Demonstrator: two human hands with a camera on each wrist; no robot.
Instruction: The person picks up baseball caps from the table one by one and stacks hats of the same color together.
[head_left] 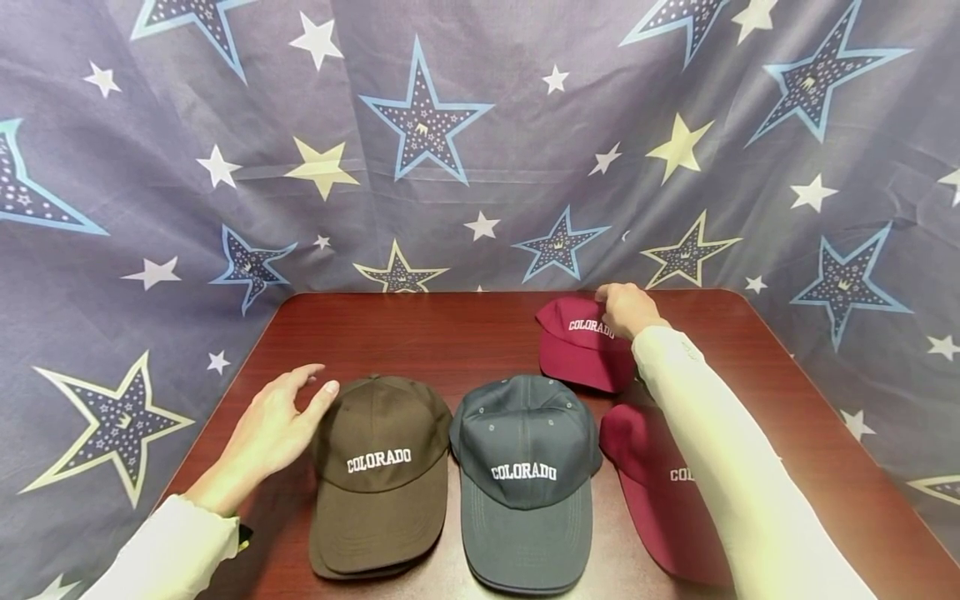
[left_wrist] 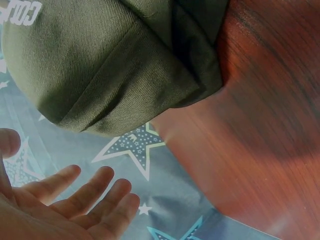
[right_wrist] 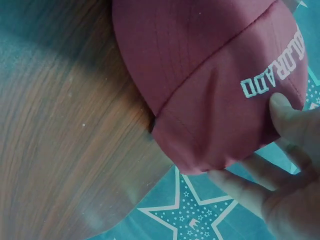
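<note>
At the back right of the table, my right hand point(head_left: 630, 310) grips the side of a dark red baseball cap point(head_left: 573, 350) lettered COLORADO. In the right wrist view, the thumb point(right_wrist: 284, 107) lies on the crown next to the lettering, while the other fingers go round its side. My left hand point(head_left: 272, 423) hovers by the crown of a brown-olive baseball cap point(head_left: 378, 433) at the front left. The left wrist view has its fingers point(left_wrist: 92, 187) spread and holding nothing, apart from that cap. A slate-grey baseball cap point(head_left: 525, 525) faces forward beside the brown one.
Another dark red cap point(head_left: 652, 500) lies at the front right, partly covered by my right sleeve point(head_left: 727, 442). All stand on a reddish wooden table point(head_left: 412, 333) with rounded back corners. A grey-blue cloth with stars point(head_left: 510, 50) hangs behind and around it.
</note>
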